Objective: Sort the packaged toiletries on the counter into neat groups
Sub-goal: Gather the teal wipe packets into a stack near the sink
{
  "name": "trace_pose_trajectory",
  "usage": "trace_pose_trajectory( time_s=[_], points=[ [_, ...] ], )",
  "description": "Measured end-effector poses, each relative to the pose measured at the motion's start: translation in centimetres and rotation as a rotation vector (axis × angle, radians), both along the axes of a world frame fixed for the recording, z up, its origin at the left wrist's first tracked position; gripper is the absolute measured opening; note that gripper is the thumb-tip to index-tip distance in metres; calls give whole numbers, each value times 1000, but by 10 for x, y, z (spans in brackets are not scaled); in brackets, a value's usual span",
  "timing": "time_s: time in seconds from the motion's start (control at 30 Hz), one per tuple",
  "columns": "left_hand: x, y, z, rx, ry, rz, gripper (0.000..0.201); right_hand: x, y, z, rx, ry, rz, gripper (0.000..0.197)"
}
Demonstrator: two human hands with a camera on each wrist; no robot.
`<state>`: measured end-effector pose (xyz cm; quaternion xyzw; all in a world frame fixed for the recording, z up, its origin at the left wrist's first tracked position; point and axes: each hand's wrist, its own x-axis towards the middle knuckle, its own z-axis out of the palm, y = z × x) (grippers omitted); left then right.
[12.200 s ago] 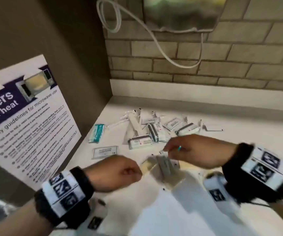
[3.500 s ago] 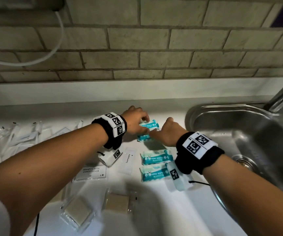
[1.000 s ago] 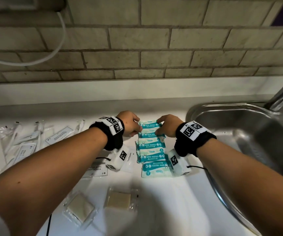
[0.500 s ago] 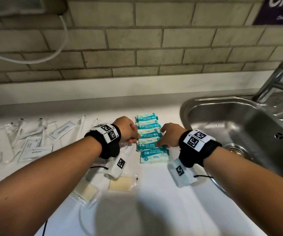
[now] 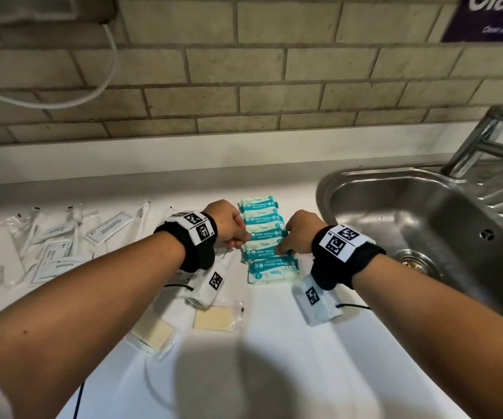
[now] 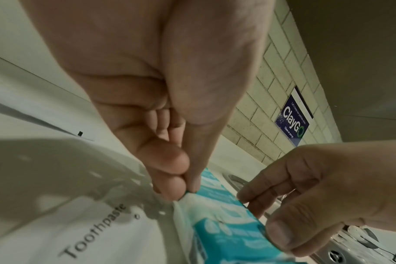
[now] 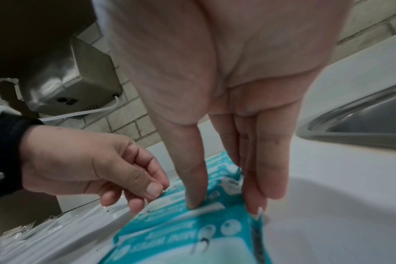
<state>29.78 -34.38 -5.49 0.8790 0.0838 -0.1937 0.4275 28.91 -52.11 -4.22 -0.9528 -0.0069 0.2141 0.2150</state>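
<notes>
Several teal mini wipes packets [image 5: 263, 234] lie overlapped in one column on the white counter [image 5: 274, 358], left of the sink. My left hand [image 5: 245, 240] pinches the left seam of a packet near the column's near end between thumb and fingers [image 6: 170, 191]. From the other side, my right hand [image 5: 283, 251] holds the same packet's right end [image 7: 215, 214]: thumb on top, fingers [image 7: 255, 203] against the edge flap. The nearest packet [image 5: 274, 272] lies free.
A steel sink [image 5: 425, 213] and tap [image 5: 483, 137] sit close on the right. Two wrapped soap bars [image 5: 214, 317] lie near me. A toothpaste sachet [image 6: 95, 230], other white sachets [image 5: 59, 264] and wrapped toothbrushes [image 5: 32, 231] spread left. A brick wall stands behind.
The wipes packets that lay spaced apart now overlap in a tight column. Both hands have come from the far packet toward the nearer ones.
</notes>
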Motion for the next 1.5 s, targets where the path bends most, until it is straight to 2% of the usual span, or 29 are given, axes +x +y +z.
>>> trace_pose_trajectory(
  time_s=[0.07,0.13,0.2,0.27,0.37,0.43,0.5,0.6,0.93,1.1,1.4,1.5],
  points=[
    [1,0,2,40,-4,-26,14,-4,1,4,-29,-18,20,32],
    [4,0,5,162,-82,-93,13,-10,2,7,-116,-90,95,47],
    [10,-1,9,282,-202,-175,11,-18,6,8,-200,-207,234,62],
    [18,-4,14,362,-289,-254,16,-28,13,8,-251,-256,410,67],
    [28,-10,16,559,-278,-440,52,-38,20,10,-339,-174,596,63],
    [33,-11,12,733,-232,-591,75,-41,23,9,-360,-108,637,54],
    [36,-10,6,799,-192,-648,85,-43,25,6,-349,-125,643,44],
    [39,-5,1,804,-161,-654,87,-44,26,3,-300,-196,639,35],
    [36,-2,-3,787,-159,-679,77,-43,33,-1,-196,-231,628,34],
    [31,-3,-3,791,-186,-686,76,-40,35,0,-210,-204,612,34],
    [15,1,-4,741,-279,-627,62,-42,45,-3,-305,-229,593,43],
    [5,5,6,674,-358,-581,50,-44,44,-2,-318,-231,609,45]
  ],
)
